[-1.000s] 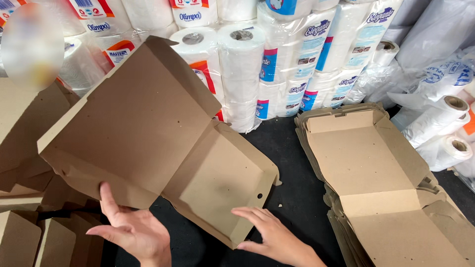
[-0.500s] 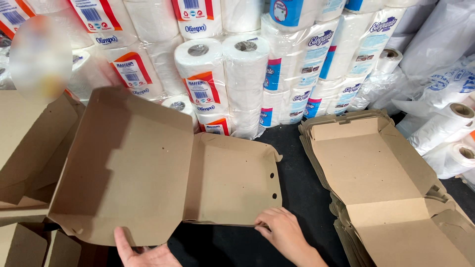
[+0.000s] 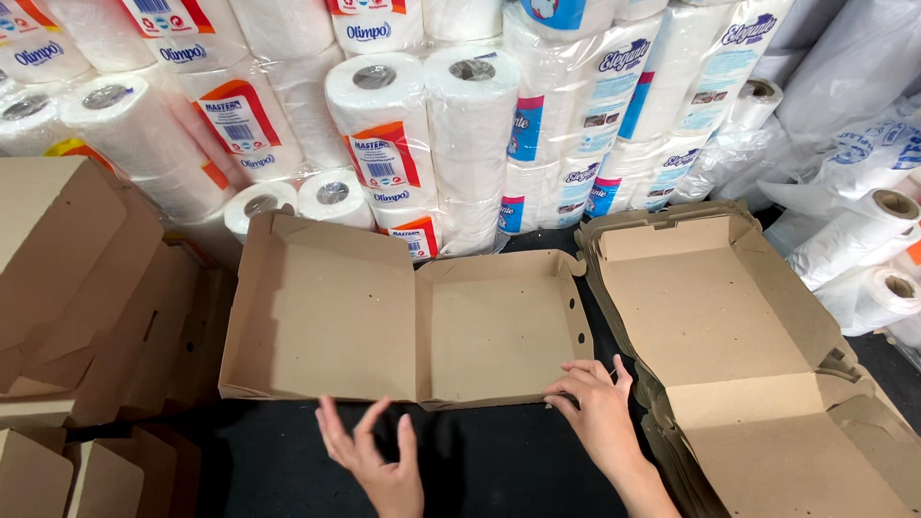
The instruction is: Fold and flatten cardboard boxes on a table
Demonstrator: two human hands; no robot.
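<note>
An open brown cardboard clamshell box (image 3: 403, 321) lies flat on the black table, its two halves side by side with the insides up. My right hand (image 3: 595, 412) rests its fingers on the near right corner of the box. My left hand (image 3: 374, 460) hovers just in front of the box's near edge, fingers spread, holding nothing.
A stack of flat unfolded brown boxes (image 3: 729, 326) lies to the right. Folded brown boxes (image 3: 67, 278) are piled at the left. Wrapped packs of paper rolls (image 3: 422, 125) form a wall behind. Loose rolls in plastic (image 3: 883, 278) sit at the far right.
The box, held tilted up a second ago, has come down flat onto the table. My left hand has let go of it; my right hand stays at its right corner.
</note>
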